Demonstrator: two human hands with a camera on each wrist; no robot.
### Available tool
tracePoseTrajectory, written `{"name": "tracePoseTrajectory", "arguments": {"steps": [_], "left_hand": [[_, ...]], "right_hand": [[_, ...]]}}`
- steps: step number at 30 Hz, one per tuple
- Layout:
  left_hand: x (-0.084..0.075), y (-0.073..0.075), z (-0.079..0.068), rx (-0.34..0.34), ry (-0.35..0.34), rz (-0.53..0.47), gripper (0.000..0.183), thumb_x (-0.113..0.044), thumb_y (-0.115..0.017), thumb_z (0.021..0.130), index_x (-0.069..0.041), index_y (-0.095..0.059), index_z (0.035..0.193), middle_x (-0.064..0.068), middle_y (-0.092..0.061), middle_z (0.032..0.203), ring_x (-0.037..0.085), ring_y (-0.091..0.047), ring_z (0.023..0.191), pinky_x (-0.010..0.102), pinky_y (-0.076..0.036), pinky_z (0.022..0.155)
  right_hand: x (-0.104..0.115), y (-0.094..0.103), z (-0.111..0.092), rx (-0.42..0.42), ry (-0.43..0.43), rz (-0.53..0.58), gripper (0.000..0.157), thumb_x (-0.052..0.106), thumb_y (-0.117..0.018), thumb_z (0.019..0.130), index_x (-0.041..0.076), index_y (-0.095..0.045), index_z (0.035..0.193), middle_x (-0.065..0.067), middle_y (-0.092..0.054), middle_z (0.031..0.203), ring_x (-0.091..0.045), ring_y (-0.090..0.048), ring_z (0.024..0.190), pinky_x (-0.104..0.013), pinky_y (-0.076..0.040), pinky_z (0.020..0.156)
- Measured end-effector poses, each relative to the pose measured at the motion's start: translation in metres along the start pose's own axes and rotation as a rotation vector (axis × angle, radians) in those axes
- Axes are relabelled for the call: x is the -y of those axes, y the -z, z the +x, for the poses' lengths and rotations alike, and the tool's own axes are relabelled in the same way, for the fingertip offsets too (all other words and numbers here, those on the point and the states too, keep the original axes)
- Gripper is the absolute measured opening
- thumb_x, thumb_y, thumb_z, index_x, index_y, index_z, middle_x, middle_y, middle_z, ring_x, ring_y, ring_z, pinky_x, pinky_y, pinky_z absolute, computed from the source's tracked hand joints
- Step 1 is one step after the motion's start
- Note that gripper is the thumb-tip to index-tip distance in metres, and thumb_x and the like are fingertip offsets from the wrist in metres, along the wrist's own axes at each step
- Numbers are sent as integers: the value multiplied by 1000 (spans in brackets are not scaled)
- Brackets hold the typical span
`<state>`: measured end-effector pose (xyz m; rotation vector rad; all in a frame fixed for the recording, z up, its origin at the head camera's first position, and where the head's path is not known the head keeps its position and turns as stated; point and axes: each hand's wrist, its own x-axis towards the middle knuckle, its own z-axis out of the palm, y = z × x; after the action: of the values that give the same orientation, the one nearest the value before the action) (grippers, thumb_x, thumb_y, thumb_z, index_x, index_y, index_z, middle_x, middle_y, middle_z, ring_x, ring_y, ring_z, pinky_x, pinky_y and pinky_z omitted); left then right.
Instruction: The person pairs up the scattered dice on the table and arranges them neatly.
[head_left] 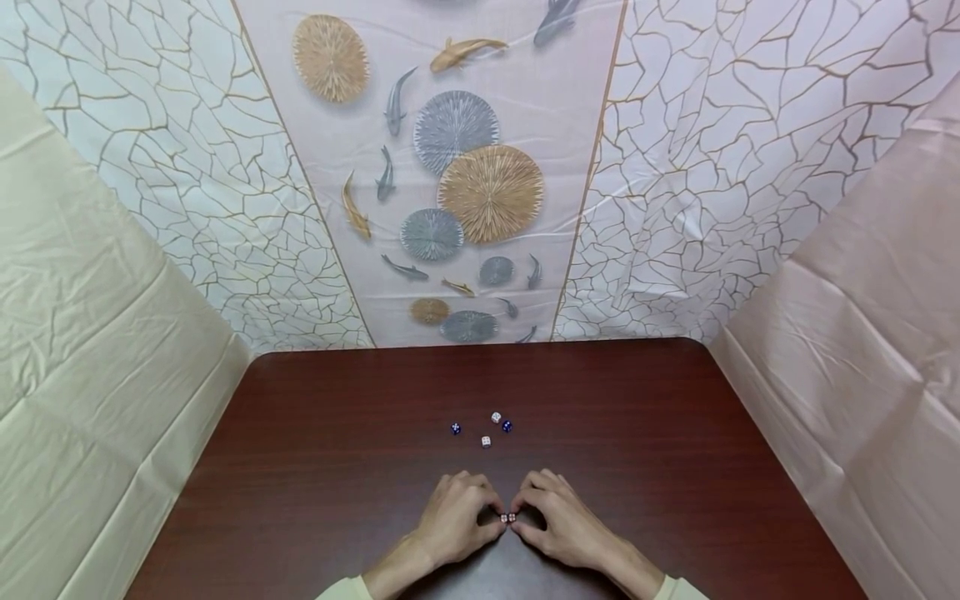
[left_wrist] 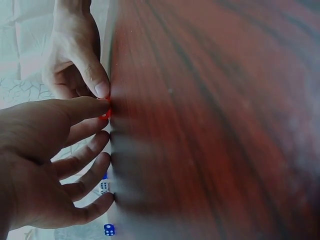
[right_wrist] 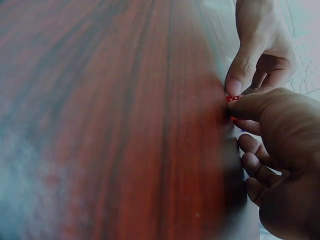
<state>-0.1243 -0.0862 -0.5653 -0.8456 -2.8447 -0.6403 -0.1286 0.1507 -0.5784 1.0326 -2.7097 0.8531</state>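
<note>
Fingers of the left hand (head_left: 456, 518) are bent, and its thumb and index finger pinch one red die (head_left: 504, 518); the gap between these two tips is only as wide as the die. Fingers of the right hand (head_left: 561, 518) are bent in the same way, and its thumb and index finger pinch a second red die (head_left: 512, 517). Both hands face each other over the near part of the table (head_left: 337, 442), and the red dice are side by side between them, so close that I cannot tell if they touch. In the left wrist view, the other three fingers are spread apart and lightly bent, with their tips close to the table top. In the right wrist view, the other three are more curled. Beyond the hands lie four more dice: a near white die (head_left: 486, 442), a far white die (head_left: 496, 417) with a blue die (head_left: 507, 427) just beside it, and another blue die (head_left: 455, 429) apart, on the person's left. Behind the table hangs a cloth (head_left: 487, 283) with fish and round leaves. Pale sleeves (head_left: 347, 589) end at the wrists.
</note>
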Motion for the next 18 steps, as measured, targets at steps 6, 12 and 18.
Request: {"name": "tracePoseTrajectory", "arguments": {"steps": [6,12,18], "left_hand": [[-1,-1,0,-8,-3,-5,8,-33,-94,90,-30,-88,95,-14,-79,99,4,-66,96,37,-52,92],[-2,1,-1,0,8,-16,9,-32,-95,90,-29,-88,95,-15,-79,99,3,-64,93,34,-49,89],[-2,1,-1,14,23,-13,10,-32,-95,90,-29,-88,96,-14,-79,100,3,-64,94,34,-50,90]], "right_hand": [[0,0,0,1,-1,1,16,19,-92,92,22,-80,103,12,-67,104,0,-55,102,-32,-47,89],[-1,0,0,-13,19,3,16,17,-92,91,21,-81,102,11,-68,102,0,-55,100,-30,-47,88],[-2,-1,0,-22,32,-4,16,16,-92,90,21,-81,102,10,-67,100,0,-54,98,-31,-47,89]]}}
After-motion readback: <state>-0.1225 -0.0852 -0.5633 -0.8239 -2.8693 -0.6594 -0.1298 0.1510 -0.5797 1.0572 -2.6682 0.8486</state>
